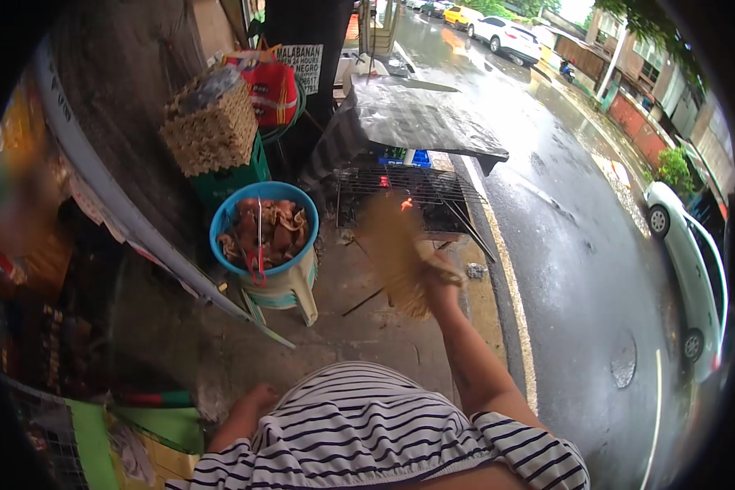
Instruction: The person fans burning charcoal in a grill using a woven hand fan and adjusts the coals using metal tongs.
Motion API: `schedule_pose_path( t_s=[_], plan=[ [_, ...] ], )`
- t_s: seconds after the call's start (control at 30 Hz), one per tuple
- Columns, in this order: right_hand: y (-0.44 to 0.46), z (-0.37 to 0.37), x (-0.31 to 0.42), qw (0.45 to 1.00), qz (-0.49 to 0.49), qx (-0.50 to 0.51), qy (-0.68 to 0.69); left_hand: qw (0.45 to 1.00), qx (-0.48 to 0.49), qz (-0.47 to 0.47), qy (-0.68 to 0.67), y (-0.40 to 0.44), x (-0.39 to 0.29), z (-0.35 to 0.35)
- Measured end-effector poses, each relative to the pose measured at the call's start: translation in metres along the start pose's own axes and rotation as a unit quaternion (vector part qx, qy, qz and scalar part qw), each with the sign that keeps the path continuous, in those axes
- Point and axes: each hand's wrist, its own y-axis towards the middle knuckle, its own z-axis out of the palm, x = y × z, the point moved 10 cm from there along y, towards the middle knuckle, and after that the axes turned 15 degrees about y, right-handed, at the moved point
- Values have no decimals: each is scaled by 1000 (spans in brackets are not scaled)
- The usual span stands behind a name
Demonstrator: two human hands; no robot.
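My right hand (443,282) is closed around a tan woven hand fan (390,253), which is smeared by motion. The fan is held in front of a charcoal grill (359,200) with a wire rack and glowing red coals (406,204). Low at my left side hangs my left hand (259,398), close to my striped shirt; its fingers are too small and partly hidden to make out. A blue basin (220,220) of raw meat (282,229) rests on a pale plastic stool (290,290), with red-handled tongs (259,257) lying across the meat.
Egg trays (212,126) are stacked on a green crate (241,171) behind the basin. A dark sheet cover (420,114) stands over the grill's far side. At right runs a wet road (547,245) with a parked silver car (686,269). A curved panel edge (155,237) borders the left.
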Motion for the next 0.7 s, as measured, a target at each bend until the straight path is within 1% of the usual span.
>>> schedule_pose_path(
  t_s=[0.03,0.07,0.1,0.13,0.17,0.2,0.27,0.3,0.33,0.37,0.4,0.47,0.5,0.53,0.57,0.6,0.63,0.67,0.7],
  plan=[
    [6,-34,-3,992,-31,-85,-93,999,-37,-2,-12,6,6,-4],
    [14,-64,-8,967,-67,-165,-182,997,-78,-5,-25,12,7,-9],
    [11,-42,-24,944,-98,-40,-313,997,-61,-13,-36,11,2,-7],
    [-4,-15,-46,890,-126,85,-431,998,-44,-21,-44,5,-1,-8],
    [-37,43,-14,891,-92,203,-396,998,-27,-29,-51,3,-4,-8],
    [-63,75,-14,909,87,334,-233,999,-17,-28,-37,4,-7,-8],
    [-36,34,-28,908,50,283,-306,1000,11,-26,0,4,-5,1],
    [-5,-13,-34,972,40,154,-175,1000,0,-19,-6,6,-1,1],
    [15,-58,-40,999,24,20,-39,1000,-13,-10,-15,10,1,0],
    [14,-62,-38,986,47,2,-160,999,-26,0,-26,14,0,-1],
    [11,-59,-31,958,69,-14,-278,999,-33,-2,-29,15,0,-1],
    [-13,-23,-41,930,68,82,-350,998,-46,-11,-34,12,1,-4],
    [-38,12,-54,932,45,193,-304,999,-30,-11,-23,15,-1,-2],
    [-77,82,0,895,-5,378,-237,1000,-14,-13,-10,17,-1,-1],
    [-67,73,-5,893,13,365,-263,1000,5,-15,5,17,1,1],
    [-55,54,-12,891,34,349,-289,1000,-1,-12,9,19,6,1],
    [-16,-5,-27,967,48,176,-175,1000,-7,-7,13,26,7,1],
    [0,-35,-30,986,58,73,-136,1000,-15,1,12,32,3,1],
    [12,-65,-32,994,57,-32,-87,999,-32,0,5,32,-4,-2]
  ],
)
